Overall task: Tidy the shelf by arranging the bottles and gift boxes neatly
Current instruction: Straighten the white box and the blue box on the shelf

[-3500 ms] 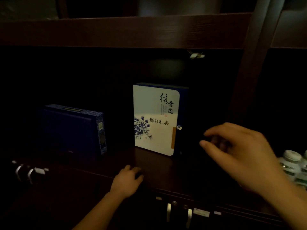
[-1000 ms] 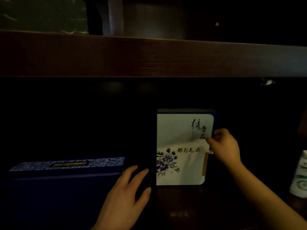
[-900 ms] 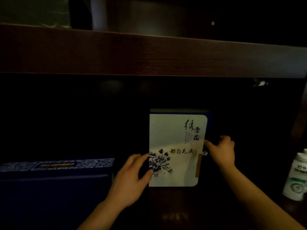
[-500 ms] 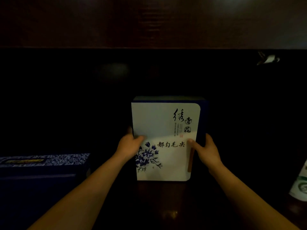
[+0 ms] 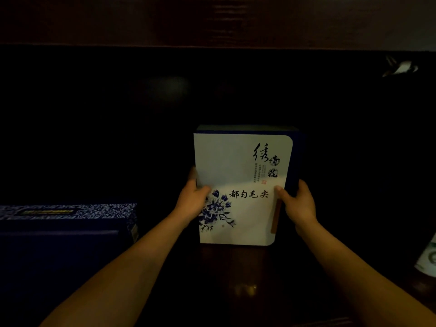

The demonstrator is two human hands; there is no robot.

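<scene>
A white gift box (image 5: 238, 166) with a blue flower print, black calligraphy and dark blue sides stands upright on the dark wooden shelf (image 5: 243, 289), in the middle of the head view. My left hand (image 5: 192, 201) grips its left edge and my right hand (image 5: 298, 204) grips its right edge, thumbs on the front face. A dark blue gift box (image 5: 66, 232) with a patterned top lies flat at the left. Part of a white bottle (image 5: 428, 258) with a green label shows at the right edge.
The shelf board above (image 5: 212, 22) runs across the top of the view. A small white clip-like object (image 5: 401, 67) hangs under it at the upper right. The back of the shelf is too dark to make out.
Both hands have closed on the sides of the white box, which earlier stood free with my hands beside it. The view has moved closer and centred on the box.
</scene>
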